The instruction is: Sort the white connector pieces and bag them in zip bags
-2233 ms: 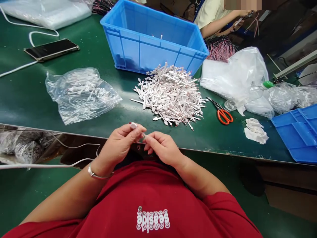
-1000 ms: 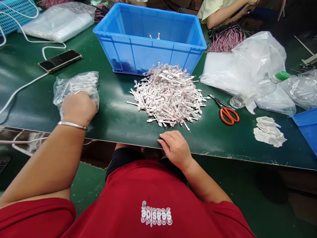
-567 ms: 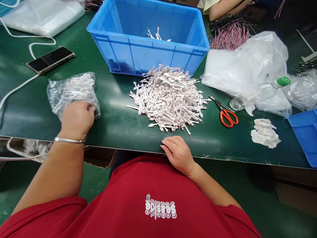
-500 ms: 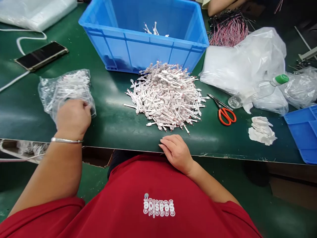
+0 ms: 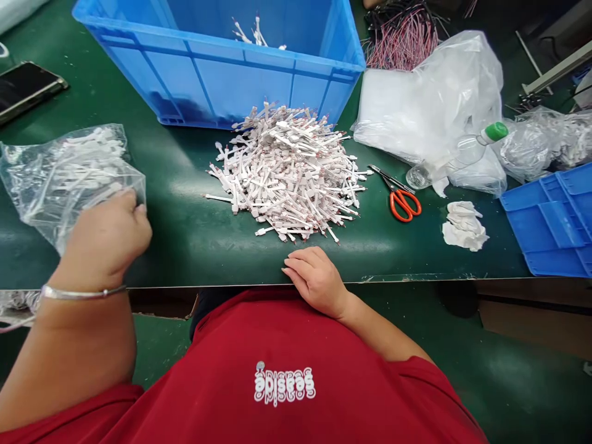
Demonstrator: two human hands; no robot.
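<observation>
My left hand [image 5: 107,240] is closed on the near edge of a clear plastic bag [image 5: 65,172] that holds several small white parts. The bag lies on the green table [image 5: 185,228] at the left. My right hand [image 5: 314,280] rests on the table's front edge with its fingers curled, and what is under them is hidden. Just beyond it lies a heap of white parts [image 5: 287,172]. Behind the heap stands a blue crate [image 5: 222,61] with a few white parts inside.
Orange-handled scissors [image 5: 402,200] lie right of the heap, with crumpled white paper [image 5: 464,225] beside them. Clear bags [image 5: 435,105], a green-capped bottle [image 5: 457,154], a blue tray [image 5: 555,222], pink wire bundles [image 5: 402,40] and a phone [image 5: 23,86] surround them.
My two hands were together near my body; the left one has reached out to the bag and gripped its edge. The right one has settled on the table edge. The view has shifted right.
</observation>
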